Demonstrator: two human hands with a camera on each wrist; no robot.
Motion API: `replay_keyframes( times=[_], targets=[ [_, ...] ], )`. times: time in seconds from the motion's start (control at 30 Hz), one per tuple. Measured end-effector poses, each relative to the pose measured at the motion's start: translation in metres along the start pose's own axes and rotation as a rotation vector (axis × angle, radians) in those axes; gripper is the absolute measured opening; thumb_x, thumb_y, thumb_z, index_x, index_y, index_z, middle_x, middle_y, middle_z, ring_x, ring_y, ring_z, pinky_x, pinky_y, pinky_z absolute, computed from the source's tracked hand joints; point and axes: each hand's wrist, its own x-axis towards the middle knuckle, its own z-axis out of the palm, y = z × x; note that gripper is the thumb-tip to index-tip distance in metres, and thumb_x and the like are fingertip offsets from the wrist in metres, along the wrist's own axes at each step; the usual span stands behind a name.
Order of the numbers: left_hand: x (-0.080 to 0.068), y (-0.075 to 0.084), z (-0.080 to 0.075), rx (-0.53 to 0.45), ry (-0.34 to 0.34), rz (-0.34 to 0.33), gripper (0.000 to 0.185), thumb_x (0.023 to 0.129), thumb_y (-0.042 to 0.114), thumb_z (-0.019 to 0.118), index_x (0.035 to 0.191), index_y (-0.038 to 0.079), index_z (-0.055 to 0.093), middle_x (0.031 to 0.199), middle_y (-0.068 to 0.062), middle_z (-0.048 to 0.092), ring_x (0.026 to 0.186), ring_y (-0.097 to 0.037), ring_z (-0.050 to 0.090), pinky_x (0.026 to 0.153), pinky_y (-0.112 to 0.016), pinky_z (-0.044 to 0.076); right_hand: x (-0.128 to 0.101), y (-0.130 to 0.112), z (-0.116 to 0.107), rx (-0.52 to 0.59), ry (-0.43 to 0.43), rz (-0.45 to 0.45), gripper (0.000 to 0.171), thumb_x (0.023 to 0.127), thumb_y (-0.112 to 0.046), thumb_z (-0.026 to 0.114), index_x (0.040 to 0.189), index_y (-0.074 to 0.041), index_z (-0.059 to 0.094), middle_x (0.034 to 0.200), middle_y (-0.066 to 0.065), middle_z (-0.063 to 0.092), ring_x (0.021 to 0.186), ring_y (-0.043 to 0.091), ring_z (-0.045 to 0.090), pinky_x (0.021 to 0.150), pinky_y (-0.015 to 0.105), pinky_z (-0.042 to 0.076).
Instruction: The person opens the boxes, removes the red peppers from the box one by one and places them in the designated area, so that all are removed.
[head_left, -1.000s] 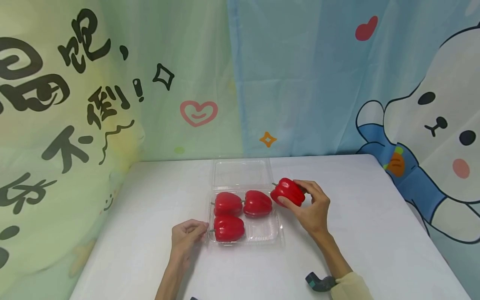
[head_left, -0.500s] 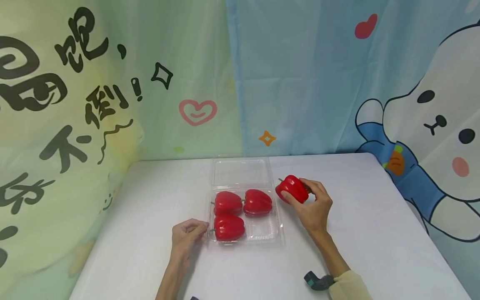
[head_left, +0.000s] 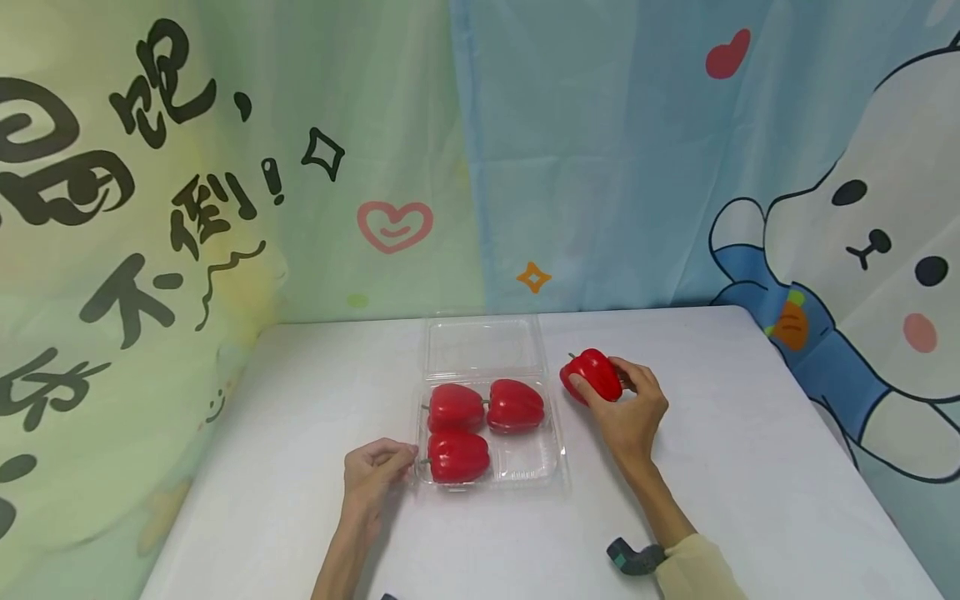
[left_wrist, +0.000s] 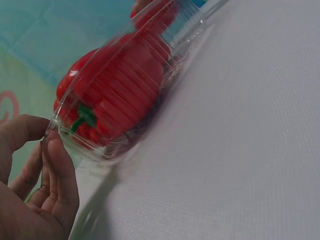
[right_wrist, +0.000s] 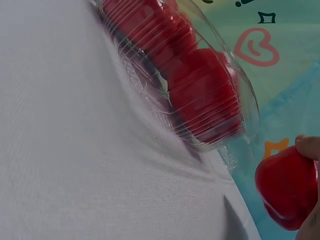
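A clear plastic clamshell box (head_left: 525, 460) lies with its lid (head_left: 483, 348) folded back on the white table. Three red bell peppers are inside: one at back left (head_left: 456, 408), one at back right (head_left: 516, 407) and one at front left (head_left: 458, 457). My left hand (head_left: 375, 475) pinches the box's left rim between thumb and forefinger, as the left wrist view shows up close. To the right of the box, my right hand (head_left: 628, 412) grips a fourth red bell pepper (head_left: 592, 375), green stem to the upper left, raised off the table in the right wrist view (right_wrist: 287, 187).
The white tabletop (head_left: 750, 450) surrounds the box. A printed curtain (head_left: 600, 167) hangs along the table's back and left side. A dark wrist device (head_left: 636, 557) sits by the right sleeve.
My right hand has moved the held pepper rightward, away from the box, and turned it so its stem points more upward. The left hand and the box have stayed put.
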Motion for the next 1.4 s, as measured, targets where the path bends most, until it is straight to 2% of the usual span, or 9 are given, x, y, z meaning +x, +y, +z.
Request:
replay_keyframes(
  times=[0.27, 0.5, 0.6, 0.73, 0.87, 1.03, 1.2, 1.4],
  targets=[
    [0.000, 0.000, 0.000, 0.009, 0.003, -0.001, 0.004, 0.093, 0.012, 0.082, 0.090, 0.010, 0.080, 0.079, 0.002, 0.081, 0.073, -0.009, 0.070, 0.075, -0.021, 0.058, 0.003, 0.004, 0.006, -0.033, 0.036, 0.062, 0.062, 0.082, -0.026, 0.097, 0.136, -0.008, 0.072, 0.132, 0.015, 0.072, 0.115, 0.017, 0.063, 0.086, 0.001, 0.044],
    [-0.001, 0.000, 0.001, 0.002, 0.002, 0.011, 0.005, 0.091, 0.012, 0.083, 0.090, 0.008, 0.080, 0.078, 0.001, 0.081, 0.073, -0.009, 0.070, 0.075, -0.022, 0.058, 0.010, 0.006, 0.011, -0.057, 0.064, 0.105, 0.062, 0.083, -0.030, 0.096, 0.136, -0.009, 0.072, 0.134, 0.014, 0.071, 0.118, 0.019, 0.064, 0.088, 0.008, 0.046],
    [-0.001, 0.000, 0.001, 0.000, 0.005, 0.006, 0.004, 0.092, 0.012, 0.083, 0.090, 0.009, 0.080, 0.080, 0.000, 0.082, 0.074, -0.009, 0.070, 0.076, -0.022, 0.058, 0.013, 0.008, 0.013, -0.062, 0.070, 0.129, 0.061, 0.084, -0.031, 0.096, 0.136, -0.008, 0.072, 0.133, 0.014, 0.072, 0.119, 0.022, 0.065, 0.090, 0.018, 0.052],
    [-0.001, -0.001, 0.001, -0.002, 0.007, 0.002, 0.005, 0.092, 0.012, 0.082, 0.092, 0.008, 0.080, 0.082, 0.000, 0.083, 0.073, -0.009, 0.071, 0.075, -0.022, 0.058, 0.016, 0.011, 0.016, -0.056, 0.090, 0.152, 0.061, 0.084, -0.033, 0.095, 0.135, -0.007, 0.072, 0.132, 0.016, 0.073, 0.118, 0.025, 0.065, 0.096, 0.042, 0.062],
    [-0.001, -0.001, 0.000, -0.003, 0.004, 0.004, 0.012, 0.091, 0.013, 0.083, 0.097, 0.003, 0.080, 0.082, 0.000, 0.082, 0.073, -0.009, 0.070, 0.074, -0.022, 0.058, 0.021, 0.015, 0.020, -0.046, 0.108, 0.178, 0.064, 0.085, -0.035, 0.095, 0.137, -0.007, 0.071, 0.133, 0.017, 0.071, 0.122, 0.028, 0.063, 0.101, 0.058, 0.063],
    [-0.001, 0.001, 0.001, -0.005, 0.002, 0.007, 0.013, 0.091, 0.012, 0.083, 0.098, 0.002, 0.080, 0.082, 0.000, 0.082, 0.074, -0.009, 0.070, 0.074, -0.022, 0.058, 0.027, 0.017, 0.027, -0.059, 0.128, 0.211, 0.064, 0.086, -0.034, 0.094, 0.139, -0.007, 0.069, 0.137, 0.017, 0.070, 0.128, 0.030, 0.062, 0.104, 0.060, 0.061],
    [-0.001, 0.002, 0.002, -0.015, 0.003, 0.011, 0.005, 0.091, 0.010, 0.083, 0.092, 0.006, 0.080, 0.082, 0.000, 0.082, 0.073, -0.009, 0.070, 0.073, -0.022, 0.058, 0.031, 0.016, 0.033, -0.061, 0.133, 0.212, 0.063, 0.086, -0.034, 0.094, 0.137, -0.005, 0.070, 0.136, 0.018, 0.070, 0.128, 0.032, 0.061, 0.105, 0.061, 0.061],
    [0.000, 0.001, 0.002, -0.025, 0.005, 0.015, 0.005, 0.091, 0.008, 0.083, 0.087, 0.010, 0.079, 0.081, -0.001, 0.082, 0.072, -0.008, 0.070, 0.072, -0.021, 0.058, 0.037, 0.019, 0.040, -0.048, 0.137, 0.220, 0.065, 0.085, -0.036, 0.095, 0.137, -0.006, 0.070, 0.138, 0.017, 0.069, 0.129, 0.031, 0.060, 0.105, 0.060, 0.061]
  ],
)
